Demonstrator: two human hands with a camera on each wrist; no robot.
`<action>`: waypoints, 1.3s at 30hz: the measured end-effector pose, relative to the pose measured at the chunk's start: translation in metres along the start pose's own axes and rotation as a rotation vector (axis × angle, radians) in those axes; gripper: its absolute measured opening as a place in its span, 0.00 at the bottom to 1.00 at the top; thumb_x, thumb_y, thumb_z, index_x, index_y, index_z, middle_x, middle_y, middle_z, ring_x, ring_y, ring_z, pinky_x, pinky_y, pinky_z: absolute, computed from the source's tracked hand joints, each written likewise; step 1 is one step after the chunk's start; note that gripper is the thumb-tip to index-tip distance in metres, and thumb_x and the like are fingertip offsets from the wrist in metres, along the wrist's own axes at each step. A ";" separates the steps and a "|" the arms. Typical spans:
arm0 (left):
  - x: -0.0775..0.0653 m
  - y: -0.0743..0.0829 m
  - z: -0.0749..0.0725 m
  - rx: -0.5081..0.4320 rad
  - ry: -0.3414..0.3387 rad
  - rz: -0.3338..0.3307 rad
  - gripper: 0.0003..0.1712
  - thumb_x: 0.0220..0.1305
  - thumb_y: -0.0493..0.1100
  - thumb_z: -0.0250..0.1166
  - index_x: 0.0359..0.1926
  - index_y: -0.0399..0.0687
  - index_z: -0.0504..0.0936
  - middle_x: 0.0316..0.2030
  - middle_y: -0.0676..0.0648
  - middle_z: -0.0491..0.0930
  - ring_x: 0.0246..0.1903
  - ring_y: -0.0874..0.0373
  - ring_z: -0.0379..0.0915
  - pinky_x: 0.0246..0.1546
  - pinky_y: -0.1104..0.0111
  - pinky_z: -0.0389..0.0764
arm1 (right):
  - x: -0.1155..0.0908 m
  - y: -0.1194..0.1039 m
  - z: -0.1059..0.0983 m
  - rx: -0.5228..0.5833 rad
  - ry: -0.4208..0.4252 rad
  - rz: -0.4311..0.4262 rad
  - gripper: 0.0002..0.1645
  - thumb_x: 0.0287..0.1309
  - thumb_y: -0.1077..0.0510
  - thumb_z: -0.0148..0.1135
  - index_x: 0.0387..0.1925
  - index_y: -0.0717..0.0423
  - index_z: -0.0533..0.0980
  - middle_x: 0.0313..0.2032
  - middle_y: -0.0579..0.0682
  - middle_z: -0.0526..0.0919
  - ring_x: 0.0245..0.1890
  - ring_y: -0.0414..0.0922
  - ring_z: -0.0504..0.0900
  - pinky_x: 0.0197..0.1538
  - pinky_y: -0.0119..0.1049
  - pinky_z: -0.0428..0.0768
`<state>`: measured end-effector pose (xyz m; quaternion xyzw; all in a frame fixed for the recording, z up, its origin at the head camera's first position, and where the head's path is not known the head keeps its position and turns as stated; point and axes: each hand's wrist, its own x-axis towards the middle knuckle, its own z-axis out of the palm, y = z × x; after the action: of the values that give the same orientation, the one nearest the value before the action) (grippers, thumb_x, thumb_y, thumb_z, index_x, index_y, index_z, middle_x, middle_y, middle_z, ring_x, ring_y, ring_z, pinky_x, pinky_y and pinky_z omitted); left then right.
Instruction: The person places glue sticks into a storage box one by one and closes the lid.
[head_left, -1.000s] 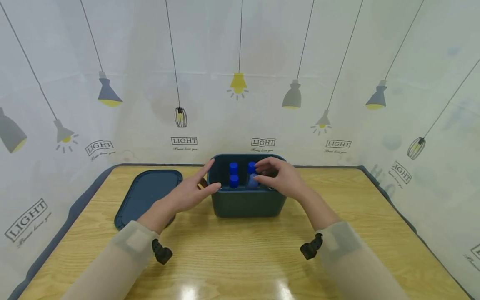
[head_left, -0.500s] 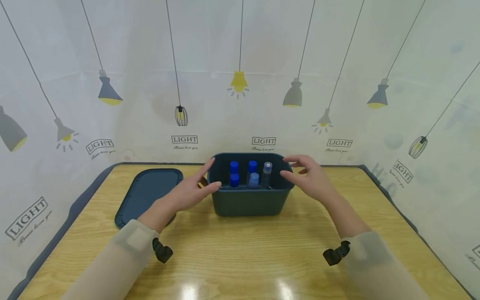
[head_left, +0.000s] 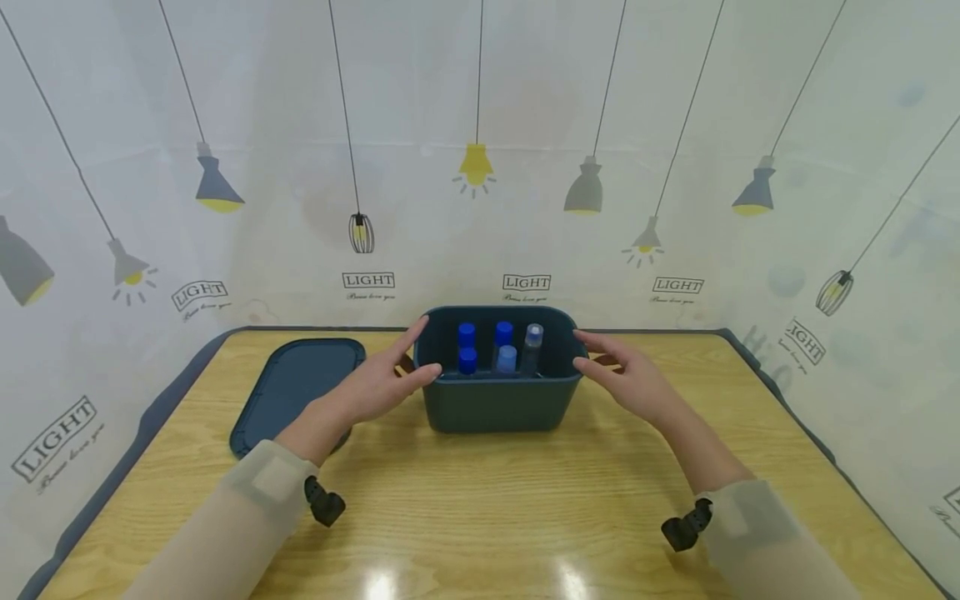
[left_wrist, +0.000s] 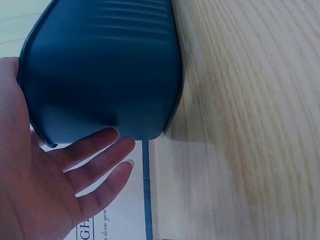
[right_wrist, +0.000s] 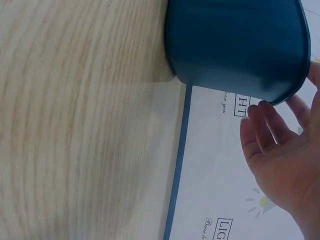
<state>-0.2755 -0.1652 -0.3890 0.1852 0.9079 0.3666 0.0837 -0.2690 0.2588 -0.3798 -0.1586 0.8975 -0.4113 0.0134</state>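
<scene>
A dark teal plastic storage box (head_left: 501, 408) stands without its lid near the back of the table. Inside it, several small bottles stand upright: dark blue caps (head_left: 467, 361), a lighter blue cap (head_left: 507, 358) and a clear-topped bottle (head_left: 533, 342). My left hand (head_left: 381, 380) touches the box's left rim with thumb and forefinger, the other fingers spread along the end wall (left_wrist: 100, 85). At the opposite end my right hand (head_left: 630, 382) lies against the right rim with thumb and fingertips, its remaining fingers loosely extended beside the end wall (right_wrist: 240, 55). The bottles' lower parts are hidden.
A matching dark teal lid (head_left: 296, 387) lies flat on the wooden table (head_left: 480, 517), left of the box and partly under my left forearm. A white curtain (head_left: 420, 233) printed with lamps stands close behind and at both sides.
My right hand has moved off the bottles inside the box, outward to its right rim, uncovering the clear-topped bottle. My left hand has stayed at the left rim.
</scene>
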 end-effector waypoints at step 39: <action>-0.073 -0.077 -0.058 -0.122 0.140 -0.014 0.33 0.83 0.61 0.62 0.79 0.53 0.76 0.65 0.37 0.85 0.53 0.49 0.89 0.47 0.58 0.89 | -0.001 0.013 0.012 0.214 -0.009 0.035 0.37 0.84 0.38 0.56 0.86 0.34 0.61 0.72 0.64 0.78 0.65 0.65 0.84 0.59 0.49 0.86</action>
<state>-0.2466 -0.2818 -0.3998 0.1474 0.8887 0.4328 0.0336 -0.2700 0.2579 -0.3975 -0.1422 0.8511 -0.5038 0.0413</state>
